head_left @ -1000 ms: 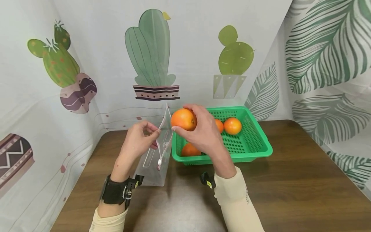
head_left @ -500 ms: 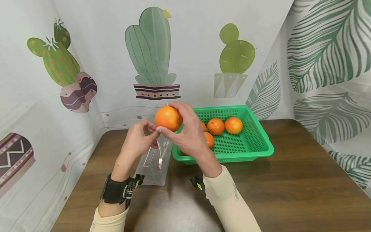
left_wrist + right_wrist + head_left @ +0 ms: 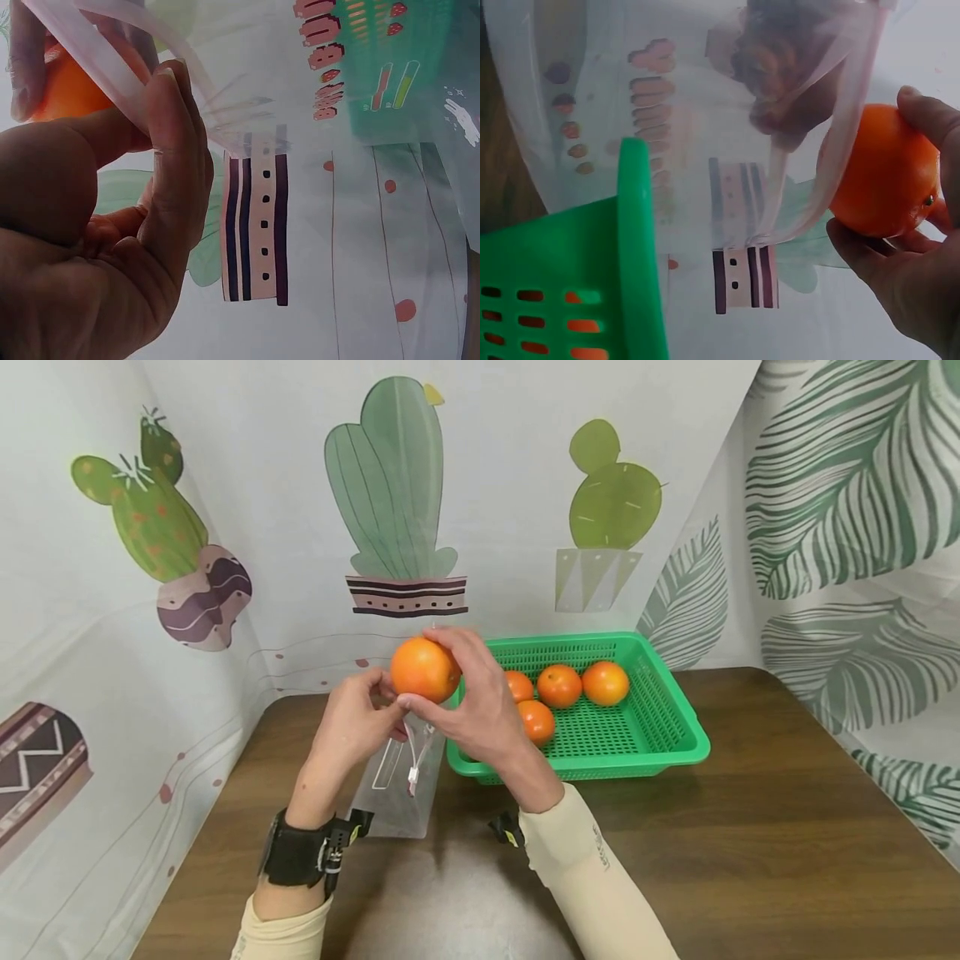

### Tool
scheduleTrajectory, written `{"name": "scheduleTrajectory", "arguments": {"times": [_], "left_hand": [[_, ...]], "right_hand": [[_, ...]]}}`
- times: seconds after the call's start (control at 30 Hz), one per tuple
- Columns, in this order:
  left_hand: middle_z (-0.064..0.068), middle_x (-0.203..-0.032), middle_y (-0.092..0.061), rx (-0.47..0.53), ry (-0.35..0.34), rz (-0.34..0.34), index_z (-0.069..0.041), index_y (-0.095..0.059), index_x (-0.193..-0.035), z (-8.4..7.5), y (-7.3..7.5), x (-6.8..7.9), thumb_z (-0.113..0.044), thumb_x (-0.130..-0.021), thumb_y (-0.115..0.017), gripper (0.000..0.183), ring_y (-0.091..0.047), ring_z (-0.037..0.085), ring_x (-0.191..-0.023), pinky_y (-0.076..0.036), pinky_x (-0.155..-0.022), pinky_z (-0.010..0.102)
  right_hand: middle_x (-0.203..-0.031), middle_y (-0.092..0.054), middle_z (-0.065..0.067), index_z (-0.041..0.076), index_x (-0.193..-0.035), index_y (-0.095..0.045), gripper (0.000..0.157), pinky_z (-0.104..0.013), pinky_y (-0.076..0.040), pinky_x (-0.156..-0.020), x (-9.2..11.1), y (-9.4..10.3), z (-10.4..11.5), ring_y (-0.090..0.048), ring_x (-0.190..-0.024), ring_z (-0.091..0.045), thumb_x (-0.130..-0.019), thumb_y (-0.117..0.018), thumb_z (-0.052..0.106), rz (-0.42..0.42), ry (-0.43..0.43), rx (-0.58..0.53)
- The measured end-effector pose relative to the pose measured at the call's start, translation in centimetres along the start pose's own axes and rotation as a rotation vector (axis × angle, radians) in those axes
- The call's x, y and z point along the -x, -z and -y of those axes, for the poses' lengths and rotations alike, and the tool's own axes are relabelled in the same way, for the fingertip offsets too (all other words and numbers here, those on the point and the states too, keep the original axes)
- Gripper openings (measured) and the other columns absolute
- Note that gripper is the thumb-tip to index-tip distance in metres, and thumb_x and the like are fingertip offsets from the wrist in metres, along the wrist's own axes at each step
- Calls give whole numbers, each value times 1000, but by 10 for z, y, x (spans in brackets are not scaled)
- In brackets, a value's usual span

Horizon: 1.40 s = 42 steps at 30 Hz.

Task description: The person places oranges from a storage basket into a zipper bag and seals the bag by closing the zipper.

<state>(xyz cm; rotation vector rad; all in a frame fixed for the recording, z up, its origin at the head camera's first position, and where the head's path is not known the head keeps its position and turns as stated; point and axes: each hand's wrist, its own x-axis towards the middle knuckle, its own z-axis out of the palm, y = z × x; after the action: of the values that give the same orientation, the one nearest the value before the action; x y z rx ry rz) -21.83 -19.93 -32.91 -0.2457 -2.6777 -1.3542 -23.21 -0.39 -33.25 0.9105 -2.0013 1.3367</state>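
My right hand (image 3: 480, 702) grips an orange (image 3: 423, 669) between thumb and fingers. In the right wrist view, the held orange (image 3: 885, 171) is right at the rim of a clear zip bag (image 3: 682, 112). The left hand (image 3: 356, 718) pinches the bag's rim, thumb against fingers, as the left wrist view shows. Below both hands in the head view, the translucent bag (image 3: 397, 810) hangs down toward the table, its mouth parted and its white slider (image 3: 413, 775) near the front. Pink lettering is printed on its side. The head view hides part of the bag's mouth behind the orange.
A green plastic basket (image 3: 686, 727) stands just right of the bag, with several oranges (image 3: 559, 686) in it. The brown wooden table (image 3: 712, 860) meets a cloth backdrop (image 3: 510, 485) printed with cacti and leaves.
My right hand has carried the orange left, from beside the basket's left edge to over the bag's mouth. More oranges in the basket have come into sight. The left hand stays in place.
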Motion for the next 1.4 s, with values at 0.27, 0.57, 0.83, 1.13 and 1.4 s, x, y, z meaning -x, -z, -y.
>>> {"name": "scheduleTrajectory", "arguments": {"times": [0.27, 0.57, 0.83, 1.13, 1.4], "left_hand": [[16, -96, -70, 5, -11, -20, 2, -67, -115, -2, 2, 0, -8, -101, -69, 18, -75, 21, -62, -63, -59, 31], [19, -102, -69, 53, -2, -28, 3, -66, -115, -2, 4, 0, -10, -103, -70, 18, -76, 22, -66, -63, -61, 31], [19, -101, -67, 37, -14, -60, 2, -66, -115, -2, 6, 1, -11, -104, -66, 17, -75, 21, -64, -63, -61, 29], [18, -96, -70, 16, -26, -118, 2, -67, -111, -3, 6, 3, -14, -105, -65, 17, -74, 19, -62, -61, -58, 27], [12, -92, -73, -91, -76, -187, -2, -71, -108, -4, 7, 2, -17, -105, -66, 16, -68, 24, -79, -56, -71, 29]], "right_hand": [[-138, -59, -9, 9, -141, -60, 70, -36, -57, -99, 0, 1, -3, -60, -121, -21, -83, -94, 29, 53, -16, 44], [-138, -52, -10, 13, -144, -63, 70, -38, -57, -98, 2, 5, -4, -57, -121, -22, -83, -93, 30, 119, -57, 88], [-140, -58, -9, 11, -146, -59, 71, -35, -59, -96, 2, 9, -1, -61, -120, -22, -85, -91, 29, 172, -57, 108], [-141, -59, -7, 10, -145, -59, 68, -37, -59, -97, 2, 8, -1, -61, -118, -21, -87, -89, 30, 222, -71, 142], [-138, -60, -6, 11, -141, -60, 65, -36, -58, -97, 3, 8, -1, -61, -115, -20, -86, -90, 29, 236, -67, 160]]}}
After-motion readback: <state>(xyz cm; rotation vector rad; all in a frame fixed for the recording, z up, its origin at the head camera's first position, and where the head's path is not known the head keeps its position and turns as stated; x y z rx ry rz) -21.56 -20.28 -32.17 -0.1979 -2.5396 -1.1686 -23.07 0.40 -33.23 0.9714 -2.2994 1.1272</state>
